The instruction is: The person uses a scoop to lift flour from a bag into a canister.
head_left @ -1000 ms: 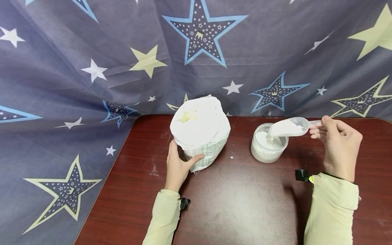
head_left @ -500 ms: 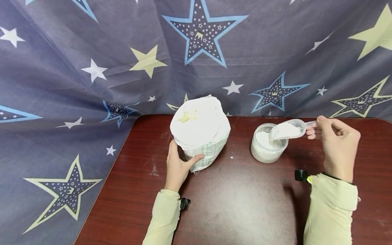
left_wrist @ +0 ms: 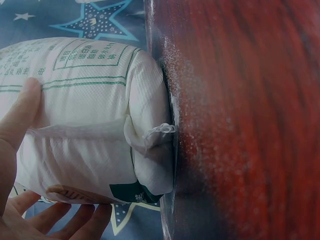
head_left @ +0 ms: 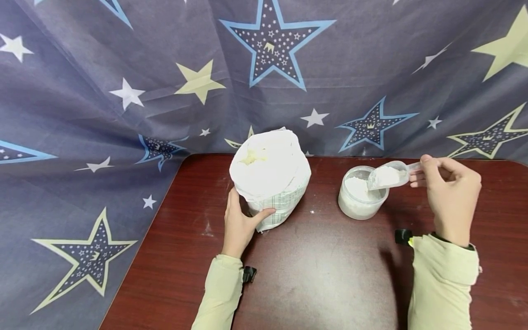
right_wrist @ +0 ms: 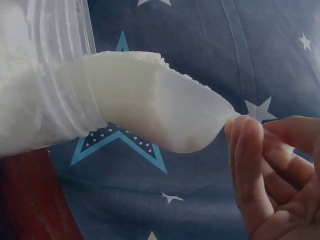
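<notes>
My left hand [head_left: 240, 229] grips the lower side of a white woven bag [head_left: 288, 190], its mouth rolled open and white powder inside. Green lettering and lines on the bag [left_wrist: 90, 70] show in the left wrist view, thumb on one side, fingers round the other. To the right stands a clear plastic jar [head_left: 357, 210], partly filled with white powder. Pinched by its handle in my right hand [head_left: 455, 197] is a translucent scoop [head_left: 402, 170] loaded with powder. The scoop [right_wrist: 192, 112] tilts down over the jar's rim, its tip inside the mouth.
The dark red wooden table [head_left: 326, 275] carries a few specks of powder near the bag. A grey-blue star-patterned cloth [head_left: 350, 59] hangs behind the table and along its left side. Black straps and camera mounts sit on both wrists.
My right hand has shifted a little left, and the scoop tips more steeply into the jar. The powder heap in the scoop looks smaller. My left hand and the bag stay put.
</notes>
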A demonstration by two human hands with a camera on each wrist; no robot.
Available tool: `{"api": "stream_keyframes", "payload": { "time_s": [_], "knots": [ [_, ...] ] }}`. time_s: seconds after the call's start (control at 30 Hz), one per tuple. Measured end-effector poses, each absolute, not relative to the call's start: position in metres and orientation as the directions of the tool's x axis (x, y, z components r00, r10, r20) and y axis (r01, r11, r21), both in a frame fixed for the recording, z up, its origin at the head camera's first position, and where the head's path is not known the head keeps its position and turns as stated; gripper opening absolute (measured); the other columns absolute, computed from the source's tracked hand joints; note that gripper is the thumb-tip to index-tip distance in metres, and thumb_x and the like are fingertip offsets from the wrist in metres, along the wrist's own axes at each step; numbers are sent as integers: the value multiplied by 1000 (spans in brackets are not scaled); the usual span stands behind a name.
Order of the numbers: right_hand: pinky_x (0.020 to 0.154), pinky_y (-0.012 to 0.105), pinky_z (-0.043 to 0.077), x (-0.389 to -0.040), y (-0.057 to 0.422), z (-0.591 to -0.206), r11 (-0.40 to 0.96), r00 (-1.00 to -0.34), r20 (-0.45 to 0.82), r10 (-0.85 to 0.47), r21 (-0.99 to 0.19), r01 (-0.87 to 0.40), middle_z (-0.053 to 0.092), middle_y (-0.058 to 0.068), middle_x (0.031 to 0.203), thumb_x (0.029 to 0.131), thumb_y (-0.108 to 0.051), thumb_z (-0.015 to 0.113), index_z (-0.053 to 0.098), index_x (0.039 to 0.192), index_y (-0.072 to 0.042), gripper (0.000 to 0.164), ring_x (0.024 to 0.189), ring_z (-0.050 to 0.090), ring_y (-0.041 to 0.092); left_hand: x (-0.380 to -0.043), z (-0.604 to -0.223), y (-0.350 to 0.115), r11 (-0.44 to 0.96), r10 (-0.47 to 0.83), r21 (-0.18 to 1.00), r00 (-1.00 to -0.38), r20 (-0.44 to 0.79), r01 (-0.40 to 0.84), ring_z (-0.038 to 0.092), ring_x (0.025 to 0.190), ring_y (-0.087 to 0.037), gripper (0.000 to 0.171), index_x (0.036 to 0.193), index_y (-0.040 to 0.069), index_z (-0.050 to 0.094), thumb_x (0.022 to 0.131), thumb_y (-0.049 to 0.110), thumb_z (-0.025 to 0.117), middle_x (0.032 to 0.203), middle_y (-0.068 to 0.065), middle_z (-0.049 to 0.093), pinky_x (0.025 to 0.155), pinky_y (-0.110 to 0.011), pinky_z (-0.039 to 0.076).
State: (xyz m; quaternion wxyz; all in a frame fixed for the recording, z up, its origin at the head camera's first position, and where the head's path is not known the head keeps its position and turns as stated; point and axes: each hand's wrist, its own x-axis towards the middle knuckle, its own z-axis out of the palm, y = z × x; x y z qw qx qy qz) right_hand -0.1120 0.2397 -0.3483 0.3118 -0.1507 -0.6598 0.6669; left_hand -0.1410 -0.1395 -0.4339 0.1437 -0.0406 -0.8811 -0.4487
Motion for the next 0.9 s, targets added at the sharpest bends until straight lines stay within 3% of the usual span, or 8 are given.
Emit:
{"api": "stream_keyframes", "payload": {
  "time_s": [0.17, 0.3, 0.57, 0.9],
  "knots": [
    [52, 11, 44, -112, 235, -348, 400, -744, 330, 581, -912, -92, 65, -19, 60, 95, -21, 67, 74, 82, 4, 29, 50, 61, -4, -141, -434, -139, 590, -54, 781, -955, 293, 206, 46, 135, -22, 105, 151, 19, 36, 66, 50, 90, 141, -5, 49, 112, -44, 38],
    [50, 12, 37, -112, 230, -345, 536, -740, 402, 539, -842, -67, 58, -28, 56, 95, -27, 66, 75, 80, -1, 32, 50, 57, -11, -141, -434, -139, 588, -50, 782, -955, 292, 208, 46, 136, -21, 105, 151, 20, 36, 66, 50, 90, 141, -4, 49, 112, -43, 38],
    [57, 11, 32, -109, 223, -336, 650, -735, 474, 484, -758, -61, 49, -38, 54, 94, -27, 66, 74, 74, -5, 31, 52, 48, -22, -142, -432, -139, 591, -52, 781, -958, 283, 199, 45, 137, -21, 105, 151, 20, 36, 66, 50, 90, 143, -3, 48, 113, -43, 37],
    [60, 10, 30, -101, 218, -325, 674, -726, 514, 457, -732, -94, 48, -41, 56, 94, -24, 65, 73, 73, -2, 32, 53, 45, -25, -141, -433, -140, 590, -55, 784, -960, 276, 191, 45, 136, -21, 106, 151, 20, 36, 66, 50, 90, 142, -2, 48, 113, -43, 37]
  ]
}}
